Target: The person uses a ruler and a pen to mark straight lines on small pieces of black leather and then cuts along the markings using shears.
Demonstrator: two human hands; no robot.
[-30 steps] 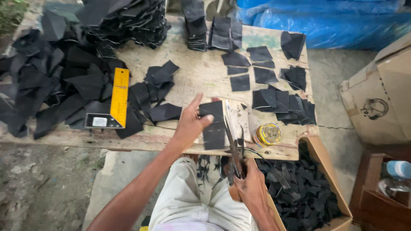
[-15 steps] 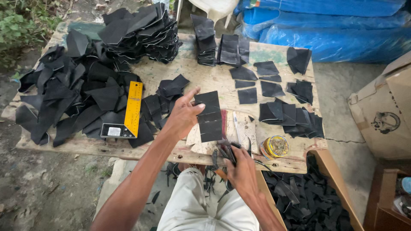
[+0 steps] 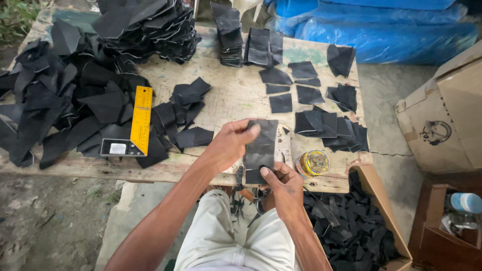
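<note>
Two hands — one black strip
Left hand (image 3: pixel 228 145) and right hand (image 3: pixel 281 183) grip the black strip (image 3: pixel 260 150), now lifted off the table (image 3: pixel 231 95).

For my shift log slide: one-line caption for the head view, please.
Both hands, left hand and right hand, hold a black rectangular piece above a wooden table strewn with black offcuts.

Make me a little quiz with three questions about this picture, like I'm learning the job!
1. True or false: both hands hold one black piece.
2. What colour is the ruler on the table?
3. Where is the box of black scraps? A) on the table B) below the table's right end

Key
1. True: left hand at the top, right hand at the bottom.
2. Yellow.
3. B.
</note>
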